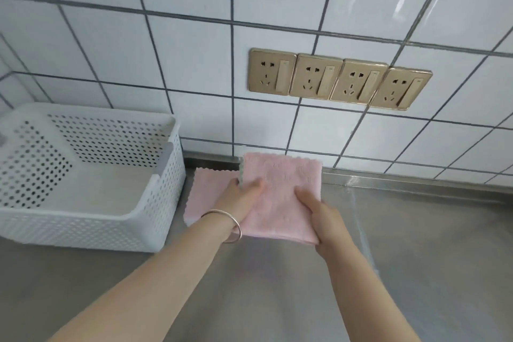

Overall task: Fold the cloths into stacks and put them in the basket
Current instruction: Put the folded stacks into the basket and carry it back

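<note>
**Pink cloth held up, basket off to the left**

Both bare arms are stretched forward from the bottom of the view. A folded pink cloth (280, 197) is held up between the two hands, above the grey steel counter (416, 244). The left hand (244, 197), with a silver bangle (231, 226) on its wrist, is pinched on the cloth's left edge, thumb on top. The right hand (319, 214) is pinched on the lower right corner, thumb on top as well. The other fingers are hidden under the cloth.

A second pink cloth (205, 194) is lying flat on the counter, just left of the held one and partly under the left hand. It is just beside the white plastic basket (163, 189).

The basket looks empty, and it is set to the left of both hands. The left hand is nearer to it. So the held cloth probably has to be carried leftward, either onto the flat cloth to make a stack or over the basket's near wall. The cloth's long side runs away from the person, toward the tiled wall (194, 64).
</note>
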A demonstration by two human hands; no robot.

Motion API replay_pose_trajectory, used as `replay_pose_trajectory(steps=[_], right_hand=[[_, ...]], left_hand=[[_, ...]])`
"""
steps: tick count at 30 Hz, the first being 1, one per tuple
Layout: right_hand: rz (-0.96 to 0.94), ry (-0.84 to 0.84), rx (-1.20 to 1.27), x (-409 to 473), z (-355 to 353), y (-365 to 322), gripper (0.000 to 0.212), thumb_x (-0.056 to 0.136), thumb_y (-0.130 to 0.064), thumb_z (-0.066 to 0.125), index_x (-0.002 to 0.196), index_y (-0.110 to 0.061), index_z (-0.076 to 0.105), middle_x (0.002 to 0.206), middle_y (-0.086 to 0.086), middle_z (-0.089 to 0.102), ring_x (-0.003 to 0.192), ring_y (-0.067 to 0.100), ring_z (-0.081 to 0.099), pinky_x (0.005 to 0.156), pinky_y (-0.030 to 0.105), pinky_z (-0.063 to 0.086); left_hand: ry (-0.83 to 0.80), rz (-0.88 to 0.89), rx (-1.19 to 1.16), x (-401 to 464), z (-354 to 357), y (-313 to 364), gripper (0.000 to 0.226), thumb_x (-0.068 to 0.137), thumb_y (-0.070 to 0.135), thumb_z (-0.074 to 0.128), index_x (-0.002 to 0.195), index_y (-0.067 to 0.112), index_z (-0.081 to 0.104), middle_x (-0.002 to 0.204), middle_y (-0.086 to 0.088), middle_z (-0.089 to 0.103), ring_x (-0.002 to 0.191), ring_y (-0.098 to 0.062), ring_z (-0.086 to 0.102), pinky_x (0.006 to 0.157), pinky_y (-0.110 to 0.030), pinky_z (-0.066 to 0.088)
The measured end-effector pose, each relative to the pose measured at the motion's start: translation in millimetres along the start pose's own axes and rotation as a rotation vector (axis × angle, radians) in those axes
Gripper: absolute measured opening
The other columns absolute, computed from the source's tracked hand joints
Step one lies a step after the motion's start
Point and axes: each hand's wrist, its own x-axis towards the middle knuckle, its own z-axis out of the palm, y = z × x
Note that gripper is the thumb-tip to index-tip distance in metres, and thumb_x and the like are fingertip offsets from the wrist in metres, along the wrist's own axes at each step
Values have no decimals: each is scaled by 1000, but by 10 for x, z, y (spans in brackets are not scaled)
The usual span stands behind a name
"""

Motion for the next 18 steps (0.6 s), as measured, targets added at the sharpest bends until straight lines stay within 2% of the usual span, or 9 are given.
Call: replay_pose_trajectory(steps=[1,3,5,7,9,12,14,15,18], right_hand=[[-47,-25,-6,-105,102,-117,40,79,-36,68,109,-10,59,104,6,69,92,24,67,77,36,55],[-135,-102,-34,-346,413,-309,40,79,-36,68,109,-11,59,103,4,70,92,24,68,84,39,55],[-212,-177,-51,-575,782,-452,46,76,-39,69,112,-12,58,105,3,69,93,23,67,86,41,54],[-269,-245,-59,-740,1192,-553,48,77,-40,68,114,-13,56,106,2,68,94,23,67,86,42,54],[-305,-307,-63,-815,1574,-639,50,77,-43,66,116,-13,56,107,2,68,95,23,67,86,42,54],[-288,-376,-122,-813,2351,-659,67,68,-56,65,121,-16,53,109,1,68,97,22,66,89,41,52],[-233,-391,-158,-695,2799,-598,74,67,-61,62,125,-18,50,111,0,66,100,23,64,93,41,50],[-184,-390,-183,-588,3036,-543,71,68,-61,62,124,-18,51,111,0,66,101,22,63,93,41,50],[52,-396,-269,-270,3657,-332,32,83,-48,59,98,-19,59,97,0,65,91,19,61,82,33,49]], left_hand=[[28,48,-19,-111,-167,63,51,88,48,47,125,13,42,80,9,50,72,-13,49,71,-30,37],[83,124,-59,-394,-599,145,53,92,47,40,136,19,33,101,4,55,79,-12,49,73,-27,36],[153,189,-58,-600,-1041,175,55,95,49,32,143,24,23,133,-3,48,106,-18,49,85,-27,32],[220,202,-30,-721,-1498,156,57,95,53,25,145,24,20,145,-4,40,128,-23,41,86,-26,26],[267,204,-2,-733,-1897,127,59,95,55,20,144,23,23,146,-4,39,132,-23,38,86,-27,26],[320,147,14,-568,-2587,-56,63,93,59,16,144,21,26,147,-6,38,133,-25,37,102,-32,28],[339,105,51,-351,-2944,-181,65,93,59,15,142,20,29,144,-8,41,131,-26,39,101,-34,29],[348,84,77,-205,-3133,-256,64,93,59,16,141,18,31,141,-9,44,128,-27,42,97,-32,30],[304,-12,174,317,-3646,-517,59,94,51,25,134,11,41,131,-13,52,116,-29,51,98,-32,38]])
